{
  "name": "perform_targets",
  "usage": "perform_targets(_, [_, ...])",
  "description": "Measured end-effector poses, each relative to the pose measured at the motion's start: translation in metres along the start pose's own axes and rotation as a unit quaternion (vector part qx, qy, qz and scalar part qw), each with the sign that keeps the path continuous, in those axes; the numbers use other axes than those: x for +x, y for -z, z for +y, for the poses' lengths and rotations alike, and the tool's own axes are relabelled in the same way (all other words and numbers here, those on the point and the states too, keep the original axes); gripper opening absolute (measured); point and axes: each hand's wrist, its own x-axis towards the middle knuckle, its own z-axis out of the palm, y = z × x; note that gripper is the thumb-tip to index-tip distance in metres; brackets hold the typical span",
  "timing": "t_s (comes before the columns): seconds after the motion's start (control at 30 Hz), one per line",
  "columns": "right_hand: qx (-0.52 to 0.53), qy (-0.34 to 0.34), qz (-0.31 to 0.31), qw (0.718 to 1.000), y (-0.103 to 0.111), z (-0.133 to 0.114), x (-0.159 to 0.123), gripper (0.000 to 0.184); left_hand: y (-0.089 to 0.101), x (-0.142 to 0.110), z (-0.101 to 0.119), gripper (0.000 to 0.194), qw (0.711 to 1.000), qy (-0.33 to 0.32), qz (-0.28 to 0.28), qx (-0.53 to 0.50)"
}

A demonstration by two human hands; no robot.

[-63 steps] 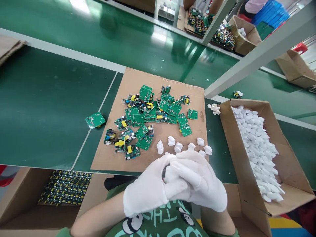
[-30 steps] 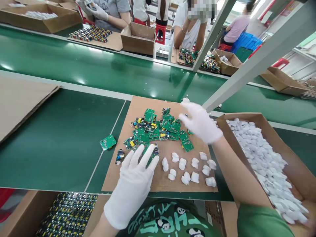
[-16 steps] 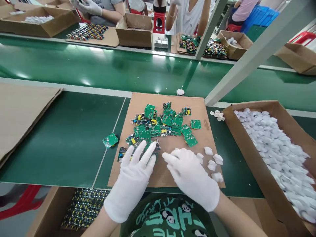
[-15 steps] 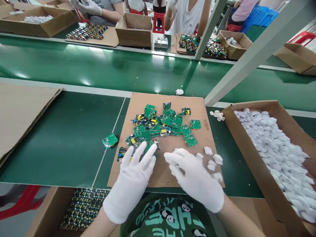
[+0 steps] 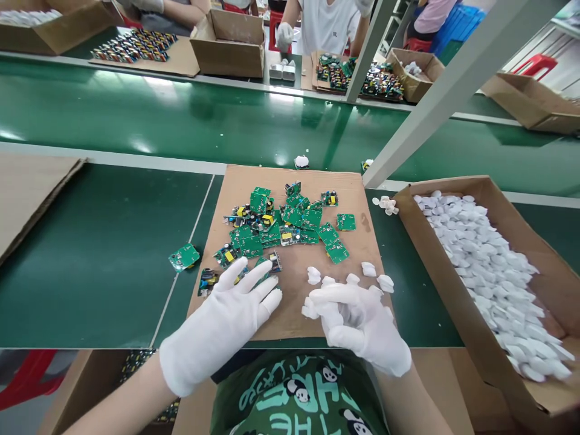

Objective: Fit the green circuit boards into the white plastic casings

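1. Green workbench [image 5: 104,296] in a busy workshop, with a glossy green strip [image 5: 181,124] running across behind it and co-workers seated beyond.
2. On the bench, directly ahead of the wearer, lies a brown cardboard sheet [image 5: 290,317]. A loose pile of green circuit boards [image 5: 294,214] covers its middle and left, some face up, some face down.
3. Small white plastic pieces [image 5: 313,275] are scattered on the sheet's near right part. They sit just past the right hand [image 5: 369,326], on the side away from the body; some are partly hidden by it. The right hand is clearly the nearer one. The pieces look stubby; the one farthest right seems slightly longer from side to side.
4. Gloved in white, the right hand has curled fingers, thumb held apart from forefinger. White on white, I cannot tell whether it pinches a piece.
5. The left hand [image 5: 220,323], also gloved, spreads its fingers at the pile's near left corner; contact with the boards is unclear.
6. Farther right, a cardboard box [image 5: 437,296] holds many more white pieces.
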Motion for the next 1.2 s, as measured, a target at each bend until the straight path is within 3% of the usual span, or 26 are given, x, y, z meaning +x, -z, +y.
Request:
perform_targets(0.17, [-0.031,0.027,0.037,0.998,-0.001,0.000,-0.002,0.020,0.011,0.008,-0.001,0.047,0.999,-0.017,-0.023,0.023])
perform_targets(0.23, [-0.063,0.043,0.061,0.995,-0.001,-0.003,-0.001,0.019,0.015,0.007,-0.003,0.037,0.999,0.011,0.017,-0.041])
perform_targets(0.3, [-0.105,0.081,0.089,0.987,-0.002,-0.005,0.000,0.026,0.018,0.006,-0.001,0.040,0.981,0.077,0.086,-0.155])
perform_targets(0.37, [-0.145,0.119,0.103,0.977,-0.003,-0.006,0.001,0.031,0.017,0.007,0.007,0.045,0.918,0.159,0.175,-0.318])
perform_targets(0.43, [-0.173,0.139,0.113,0.968,-0.004,-0.008,0.001,0.033,0.014,0.011,0.019,0.040,0.807,0.217,0.248,-0.491])
perform_targets(0.5, [-0.188,0.140,0.125,0.964,-0.006,-0.011,0.000,0.031,0.008,0.016,0.033,0.034,0.702,0.244,0.275,-0.610])
perform_targets(0.53, [-0.194,0.135,0.127,0.963,-0.006,-0.014,0.000,0.027,0.004,0.019,0.040,0.034,0.664,0.251,0.275,-0.648])
perform_targets(0.6, [-0.213,0.127,0.114,0.962,-0.007,-0.022,-0.002,0.030,-0.003,0.023,0.051,0.036,0.611,0.270,0.264,-0.695])
perform_targets(0.67, [-0.250,0.147,0.084,0.953,-0.008,-0.029,-0.003,0.044,-0.008,0.025,0.059,0.037,0.576,0.299,0.243,-0.721])
perform_targets(0.7, [-0.273,0.164,0.075,0.945,-0.009,-0.032,-0.003,0.043,-0.009,0.026,0.062,0.037,0.561,0.316,0.231,-0.729])
perform_targets(0.77, [-0.328,0.195,0.069,0.922,-0.011,-0.034,-0.004,0.030,-0.011,0.028,0.066,0.038,0.538,0.346,0.213,-0.739])
perform_targets(0.83, [-0.365,0.195,0.084,0.907,-0.015,-0.032,-0.005,0.040,-0.011,0.030,0.068,0.038,0.529,0.363,0.207,-0.739])
perform_targets(0.97, [-0.286,0.165,0.110,0.938,-0.021,-0.024,-0.009,0.059,-0.010,0.036,0.069,0.032,0.537,0.357,0.215,-0.734])
perform_targets(1.07, [-0.238,0.156,0.099,0.953,-0.024,-0.025,-0.010,0.058,-0.010,0.039,0.070,0.027,0.537,0.340,0.217,-0.741])
perform_targets(1.2, [-0.275,0.124,0.123,0.946,-0.024,-0.028,-0.010,0.046,-0.011,0.042,0.073,0.027,0.521,0.325,0.207,-0.762])
